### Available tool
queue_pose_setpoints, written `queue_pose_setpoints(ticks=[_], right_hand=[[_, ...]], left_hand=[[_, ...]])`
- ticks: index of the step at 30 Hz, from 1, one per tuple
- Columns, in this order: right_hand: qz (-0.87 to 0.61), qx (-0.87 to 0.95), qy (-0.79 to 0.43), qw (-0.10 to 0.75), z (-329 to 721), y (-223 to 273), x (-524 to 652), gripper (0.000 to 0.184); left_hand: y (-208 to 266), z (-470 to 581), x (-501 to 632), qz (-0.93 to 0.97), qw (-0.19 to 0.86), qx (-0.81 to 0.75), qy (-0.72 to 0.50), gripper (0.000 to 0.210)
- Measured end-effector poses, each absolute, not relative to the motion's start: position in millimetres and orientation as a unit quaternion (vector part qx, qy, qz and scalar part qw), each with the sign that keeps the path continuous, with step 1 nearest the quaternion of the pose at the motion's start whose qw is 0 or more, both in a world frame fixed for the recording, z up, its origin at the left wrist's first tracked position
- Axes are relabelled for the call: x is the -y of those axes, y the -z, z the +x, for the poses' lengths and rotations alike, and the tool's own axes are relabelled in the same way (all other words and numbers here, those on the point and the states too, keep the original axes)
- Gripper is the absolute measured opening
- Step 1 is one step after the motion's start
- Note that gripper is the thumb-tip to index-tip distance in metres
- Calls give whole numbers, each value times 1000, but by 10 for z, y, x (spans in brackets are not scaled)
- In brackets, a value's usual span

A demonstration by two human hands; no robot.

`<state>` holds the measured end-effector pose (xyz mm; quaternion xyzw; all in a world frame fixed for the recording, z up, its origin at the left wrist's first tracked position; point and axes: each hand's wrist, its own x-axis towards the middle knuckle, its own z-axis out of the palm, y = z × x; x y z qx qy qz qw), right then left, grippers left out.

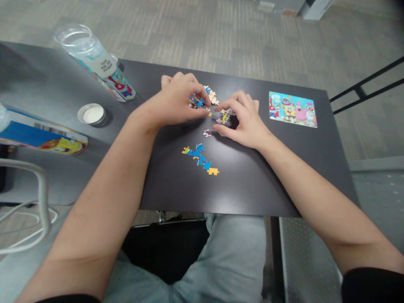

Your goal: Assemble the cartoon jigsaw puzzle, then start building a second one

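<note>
Nearest the person, above the jeans (236,240), a crooked run of blue and yellow puzzle pieces (199,156) lies on the dark counter (252,185); at this scale I cannot tell which are locked and which merely touch. A dragged wrist could break the run apart, since nothing holds it down.

A little farther on, a lone pinkish piece (207,133) lies just beside the right thumb. That hand could knock it askew if it swept inward.

The right hand (242,118) grips nothing that shows: its thumb and fingers stand apart around a small yellow and pink group of pieces (225,115). Closing carelessly could push that group out of line. The left hand (184,99) seems to pinch a small pale piece (208,112) at the tips of thumb and forefinger; so slight a hold could let it slip or flip over.

Just beyond the left fingers sits a heap of loose pieces (196,101), partly hidden by them. A brush of the knuckles could scatter it, and the counter's far edge is near enough for a piece to slide off.

Off to the right lies the picture card (293,109). At far left, a tall clear-topped tube (118,84) stands near a round lid (91,114); a swing of the left forearm could topple it.
</note>
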<state>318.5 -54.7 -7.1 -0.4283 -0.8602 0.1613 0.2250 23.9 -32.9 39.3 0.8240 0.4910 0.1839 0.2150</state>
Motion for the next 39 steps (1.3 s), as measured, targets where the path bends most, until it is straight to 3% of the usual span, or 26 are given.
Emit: queue_pose_setpoints(ticks=[4, 7, 13, 19, 25, 39], right_hand=[[-356, 901, -189, 160, 3150, -3, 615, 39], [-336, 909, -190, 159, 3162, 4, 604, 28], [-366, 882, -189, 228, 3293, 79, 444, 41], [-421, 838, -173, 301, 3337, 94, 388, 37], [-443, 844, -147, 264, 3302, 216, 406, 50], [-475, 850, -63, 220, 3297, 221, 413, 23]], left_hand=[[-247, 260, 277, 816, 221, -497, -197, 37], [-168, 267, 234, 815, 198, -506, -201, 40], [-136, 289, 199, 803, 177, -529, -212, 51], [-144, 449, 320, 797, 176, -541, -200, 87], [-134, 549, 399, 813, 172, -512, -218, 59], [-55, 496, 354, 815, 114, -499, -271, 11]])
